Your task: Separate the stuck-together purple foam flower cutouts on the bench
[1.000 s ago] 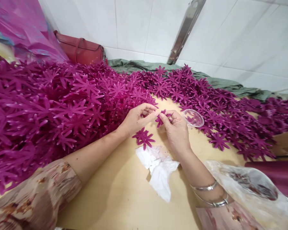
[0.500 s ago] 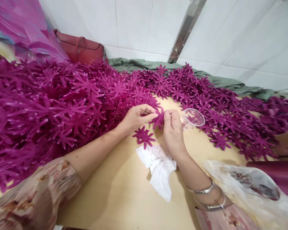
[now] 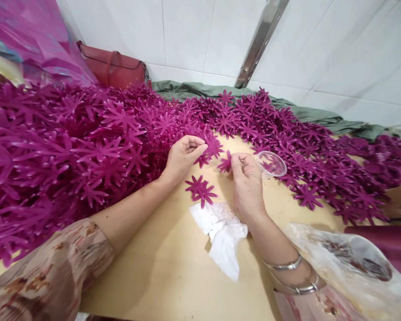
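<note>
My right hand [image 3: 249, 180] pinches a purple flower piece [image 3: 225, 163] with finger-like petals, its thumb and forefinger closed at the right edge. To the left, my left hand [image 3: 184, 156] has thumb and forefinger pressed together at the edge of a big heap of purple flower pieces [image 3: 113, 133]. Petals [image 3: 214, 146] show just beyond those fingertips; whether they are gripped or lie on the heap I cannot tell. Below the hands, loose flower pieces [image 3: 200, 191] lie on the tan tabletop [image 3: 160, 258], near a crumpled white tissue [image 3: 222, 240].
Right of my right hand stands a small clear plastic cup [image 3: 271, 164]. More purple pieces [image 3: 307, 165] spread along the right. A clear plastic bag [image 3: 354, 263] lies at the lower right. Green cloth [image 3: 194, 89] and a red handbag [image 3: 115, 67] are by the tiled wall.
My hands have drawn apart from the flower piece they were both at. The left moved up and left towards the heap; the right shifted slightly right, keeping a piece.
</note>
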### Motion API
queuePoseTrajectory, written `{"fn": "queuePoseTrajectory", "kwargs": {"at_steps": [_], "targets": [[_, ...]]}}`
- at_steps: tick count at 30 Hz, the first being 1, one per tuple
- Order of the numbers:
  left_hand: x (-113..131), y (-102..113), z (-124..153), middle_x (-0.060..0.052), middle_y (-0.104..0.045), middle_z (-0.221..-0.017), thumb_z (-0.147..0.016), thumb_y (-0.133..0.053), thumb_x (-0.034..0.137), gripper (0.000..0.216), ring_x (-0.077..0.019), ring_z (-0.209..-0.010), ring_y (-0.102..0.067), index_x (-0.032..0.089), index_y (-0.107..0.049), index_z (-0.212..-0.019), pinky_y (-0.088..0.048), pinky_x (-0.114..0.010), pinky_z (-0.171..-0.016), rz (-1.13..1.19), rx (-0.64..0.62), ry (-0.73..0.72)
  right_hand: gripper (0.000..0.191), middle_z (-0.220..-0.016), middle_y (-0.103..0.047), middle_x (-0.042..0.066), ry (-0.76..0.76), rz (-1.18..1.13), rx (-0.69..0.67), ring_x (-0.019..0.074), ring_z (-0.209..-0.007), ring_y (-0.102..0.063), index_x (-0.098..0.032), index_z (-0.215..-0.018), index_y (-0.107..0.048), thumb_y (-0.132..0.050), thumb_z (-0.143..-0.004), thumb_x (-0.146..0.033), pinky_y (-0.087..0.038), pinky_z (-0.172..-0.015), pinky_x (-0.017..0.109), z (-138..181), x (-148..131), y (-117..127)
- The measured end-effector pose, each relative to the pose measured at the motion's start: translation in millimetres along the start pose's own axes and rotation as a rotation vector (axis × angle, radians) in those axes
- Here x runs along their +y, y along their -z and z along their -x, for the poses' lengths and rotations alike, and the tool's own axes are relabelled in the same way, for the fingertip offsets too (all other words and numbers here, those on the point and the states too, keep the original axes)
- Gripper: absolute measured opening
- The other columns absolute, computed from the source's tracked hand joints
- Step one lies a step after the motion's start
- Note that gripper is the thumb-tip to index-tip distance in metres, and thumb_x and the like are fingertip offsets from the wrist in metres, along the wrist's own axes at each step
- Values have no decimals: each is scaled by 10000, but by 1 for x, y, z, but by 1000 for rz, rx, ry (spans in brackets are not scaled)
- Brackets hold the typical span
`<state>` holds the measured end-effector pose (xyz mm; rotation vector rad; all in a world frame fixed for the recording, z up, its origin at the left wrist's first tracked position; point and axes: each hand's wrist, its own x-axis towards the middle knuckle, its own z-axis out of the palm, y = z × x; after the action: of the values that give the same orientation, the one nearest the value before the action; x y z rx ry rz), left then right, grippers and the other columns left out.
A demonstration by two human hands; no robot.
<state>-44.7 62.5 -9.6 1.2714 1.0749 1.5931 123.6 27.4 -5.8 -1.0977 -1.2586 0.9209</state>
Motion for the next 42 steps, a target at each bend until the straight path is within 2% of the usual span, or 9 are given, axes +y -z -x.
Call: {"fn": "queuePoseTrajectory", "kwargs": {"at_steps": [4,11,18,23,27,31,36,40,42], "targets": [[-2,2,-2,-24,-701,-930,-857,-691,178,168,-108,-822,-642,173,-662,-1023,-542,-238,-811,-63,79,-13,164,-708,-561,-50,-35,-28,-94,114,-619,-476,-225,-940,-645,-698,-915,-378,-416,-615,249,4,-6,-3],[-7,4,-4,-86,-726,-1131,-860,-674,165,258,-160,-1050,-692,167,-632,-1115,-541,-317,-991,-37,11,-45,183,-613,-423,-90,-50,-59,-148,92,-535,-348,-223,-950,-641,-703,-920,-393,-306,-526,235,7,-16,-3],[-11,2,-4,-95,-689,-1243,-829,-712,166,316,-157,-1029,-698,176,-623,-1132,-569,-289,-933,31,35,-68,243,-593,-357,-107,-134,-105,-363,85,-511,-311,-237,-972,-616,-730,-907,-441,-292,-504,225,10,-22,-3],[-11,2,-5,-65,-719,-1074,-803,-743,150,365,-147,-987,-700,172,-615,-1144,-563,-257,-879,119,13,-29,205,-596,-387,-98,-93,-58,-409,90,-521,-330,-237,-937,-614,-709,-928,-418,-307,-522,231,10,-24,-1],[-9,1,-5,-10,-709,-897,-783,-765,156,376,-109,-827,-686,163,-620,-1130,-544,-226,-797,154,-11,8,257,-699,-553,-28,38,96,-521,127,-643,-494,-213,-828,-653,-641,-973,-424,-421,-628,259,9,-22,1],[-6,0,-3,0,-712,-855,-776,-788,183,352,-90,-750,-662,155,-632,-1090,-513,-209,-732,154,-49,18,274,-830,-668,27,160,252,-440,180,-796,-602,-213,-855,-708,-622,-985,-438,-473,-730,294,7,-24,5],[-3,-2,-1,-2,-712,-855,-775,-808,203,354,-95,-744,-669,152,-649,-1087,-514,-212,-715,146,-124,17,306,-695,-590,-21,142,305,-442,137,-624,-511,-222,-908,-725,-617,-982,-498,-411,-614,281,5,-29,11],[-1,-1,0,-9,-724,-873,-779,-806,207,326,-88,-727,-666,151,-653,-1061,-521,-212,-712,171,-170,28,282,-662,-571,-35,236,453,-239,140,-603,-523,-234,-973,-704,-606,-987,-498,-431,-647,302,2,-23,11],[0,-1,1,-6,-720,-869,-785,-795,195,298,-75,-715,-653,152,-660,-1047,-512,-196,-701,173,-171,13,276,-745,-602,-22,251,480,-115,148,-623,-539,-236,-1089,-664,-646,-960,-479,-451,-649,313,0,-17,9]]}}
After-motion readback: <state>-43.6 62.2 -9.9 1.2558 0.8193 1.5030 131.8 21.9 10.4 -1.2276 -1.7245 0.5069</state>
